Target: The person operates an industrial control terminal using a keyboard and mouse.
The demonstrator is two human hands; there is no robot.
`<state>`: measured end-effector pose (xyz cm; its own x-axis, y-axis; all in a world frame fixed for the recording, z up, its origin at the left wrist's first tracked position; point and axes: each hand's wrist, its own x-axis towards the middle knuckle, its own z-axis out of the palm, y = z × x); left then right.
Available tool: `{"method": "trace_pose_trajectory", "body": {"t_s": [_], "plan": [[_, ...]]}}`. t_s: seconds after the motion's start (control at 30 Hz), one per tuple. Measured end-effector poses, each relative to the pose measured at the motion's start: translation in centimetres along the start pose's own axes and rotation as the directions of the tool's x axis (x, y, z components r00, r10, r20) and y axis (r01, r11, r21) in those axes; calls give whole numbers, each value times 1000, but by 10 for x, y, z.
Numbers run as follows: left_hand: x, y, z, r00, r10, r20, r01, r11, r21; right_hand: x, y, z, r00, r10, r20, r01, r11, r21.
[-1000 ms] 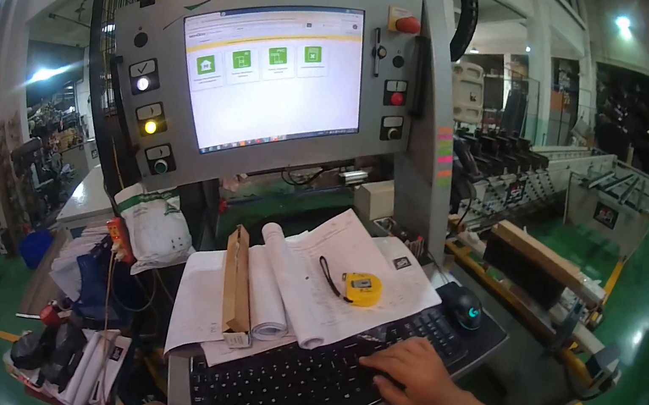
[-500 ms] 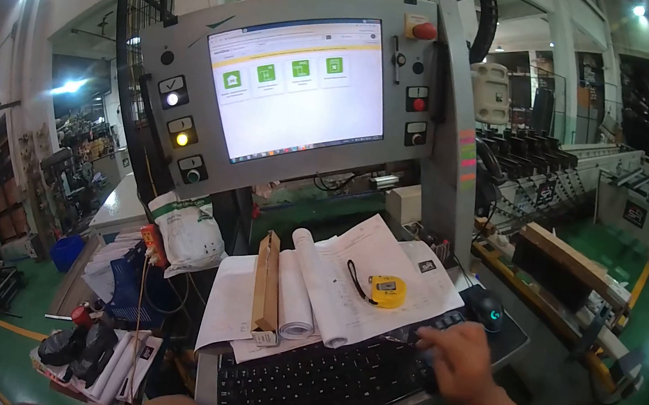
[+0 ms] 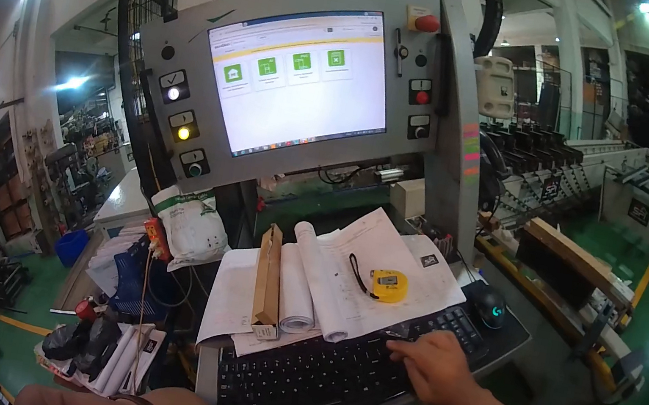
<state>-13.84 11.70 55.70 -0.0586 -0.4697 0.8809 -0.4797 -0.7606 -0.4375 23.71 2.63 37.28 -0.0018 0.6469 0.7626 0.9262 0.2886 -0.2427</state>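
Note:
My right hand (image 3: 440, 371) hovers over or rests on the right part of a black keyboard (image 3: 311, 386); contact with the keys cannot be made out. Its forefinger stretches left, the other fingers are bent, and nothing is held. At the bottom edge my left hand (image 3: 72, 403) shows partly, with a dark band at the wrist; its fingers are out of frame. Behind the keyboard lie printed sheets (image 3: 437, 274), rolled paper (image 3: 321, 292), a long cardboard box (image 3: 269, 279) and a yellow tape measure (image 3: 388, 286). A black mouse (image 3: 487, 305) sits at right.
A machine control panel (image 3: 262, 166) with a lit screen (image 3: 297, 112) and buttons stands ahead. A white bag (image 3: 191, 227) is beside its post. Papers and black plastic (image 3: 99, 341) lie lower left. A machine with a yellow rail (image 3: 503, 262) extends on the right.
My right hand has moved left and slightly down over the keyboard, its forefinger now more stretched out. My left hand has come further into view at the bottom edge.

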Motion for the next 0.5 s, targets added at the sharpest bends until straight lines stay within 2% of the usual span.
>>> {"method": "trace_pose_trajectory", "body": {"t_s": [0.07,0.13,0.23,0.33,0.43,0.5], "plan": [[-3,-6,-7,999,35,20,-33,996,-87,-1,2,-5,999,22,-25,-22,1000,-13],[5,-33,17,986,140,-86,-153,973,-170,-2,7,-11,998,36,-45,-39,998,-54],[6,-30,20,997,62,-52,-69,984,-162,-5,23,-27,995,62,-78,-72,990,-125],[16,-42,23,995,68,74,-37,933,-357,-5,51,-49,975,79,-208,-125,968,-216],[27,-56,28,974,92,205,47,808,-587,-12,89,-66,948,176,-266,-249,930,-271],[31,-55,28,934,84,348,161,769,-619,-14,100,-71,932,244,-266,-310,920,-242]]}}
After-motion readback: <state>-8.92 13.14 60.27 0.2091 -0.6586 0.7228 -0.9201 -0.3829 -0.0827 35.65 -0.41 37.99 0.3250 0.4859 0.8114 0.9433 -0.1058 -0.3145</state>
